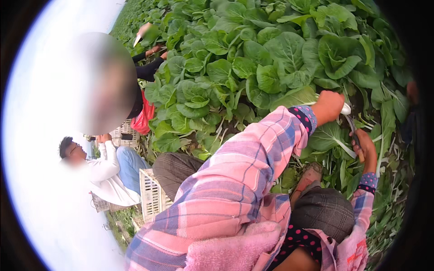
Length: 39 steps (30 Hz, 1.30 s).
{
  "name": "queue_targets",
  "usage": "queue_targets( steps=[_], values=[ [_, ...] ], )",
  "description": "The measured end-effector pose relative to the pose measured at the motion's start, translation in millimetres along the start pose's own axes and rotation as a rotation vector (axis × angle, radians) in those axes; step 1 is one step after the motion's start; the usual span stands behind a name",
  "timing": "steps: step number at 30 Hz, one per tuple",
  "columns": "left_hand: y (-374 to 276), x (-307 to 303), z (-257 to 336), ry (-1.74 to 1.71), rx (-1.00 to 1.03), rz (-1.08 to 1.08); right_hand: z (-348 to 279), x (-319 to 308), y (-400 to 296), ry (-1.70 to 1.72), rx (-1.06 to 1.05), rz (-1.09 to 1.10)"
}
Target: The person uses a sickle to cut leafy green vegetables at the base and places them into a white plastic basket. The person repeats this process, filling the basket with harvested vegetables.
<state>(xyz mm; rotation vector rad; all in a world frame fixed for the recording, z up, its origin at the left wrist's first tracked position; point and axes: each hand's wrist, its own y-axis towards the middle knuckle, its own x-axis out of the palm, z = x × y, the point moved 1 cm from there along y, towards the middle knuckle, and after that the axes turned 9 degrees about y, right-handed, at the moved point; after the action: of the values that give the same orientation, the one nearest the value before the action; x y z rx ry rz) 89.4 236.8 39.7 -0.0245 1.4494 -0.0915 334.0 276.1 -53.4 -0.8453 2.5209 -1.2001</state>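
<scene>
My left hand (328,105) is closed around the white stalks of a leafy green vegetable (298,98), whose broad leaf points left. The pale stem base shows just past my fingers. In my right hand (365,144) is a knife (351,124) with a dark handle, its curved metal blade pointing up to that stem base. Whether the blade touches it, I cannot tell. Beneath the two hands a green leaf with a white midrib (334,139) lies near my shoe (310,176).
Dense leafy greens (257,61) fill the upper view. Cut leaves and stems litter the ground on the right. To the left are white plastic crates (151,189), a red plastic bag (142,115), a seated person in white (105,169) and another person's dark-sleeved arms (149,67).
</scene>
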Motion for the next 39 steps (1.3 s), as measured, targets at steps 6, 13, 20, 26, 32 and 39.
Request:
queue_targets(
  steps=[6,13,20,26,32,39],
  values=[
    [-162.4,-25.6,7.3,-0.394,-0.137,-0.256,115.8,33.9,-91.3,0.448,-0.165,0.553],
    [-241.7,-118.5,-20.3,-0.905,-0.391,0.021,1.1,107.1,-145.3,0.347,-0.579,0.298],
    [-269.9,-245.2,5.2,-0.832,-0.135,0.495,-177.5,257.4,-269.0,0.254,-1.096,-0.29],
    [-380.8,-319.9,-23.1,-0.489,-0.209,0.58,-235.3,316.3,-359.1,0.261,-1.087,-0.482],
    [-581.5,-328.9,-86.5,0.013,-0.551,0.621,-213.1,435.4,-393.0,0.069,-0.863,-0.838],
    [-909.1,-176.8,-246.9,0.23,-1.467,0.355,-155.3,432.7,-336.1,-0.025,-0.626,-0.309]
  ],
)
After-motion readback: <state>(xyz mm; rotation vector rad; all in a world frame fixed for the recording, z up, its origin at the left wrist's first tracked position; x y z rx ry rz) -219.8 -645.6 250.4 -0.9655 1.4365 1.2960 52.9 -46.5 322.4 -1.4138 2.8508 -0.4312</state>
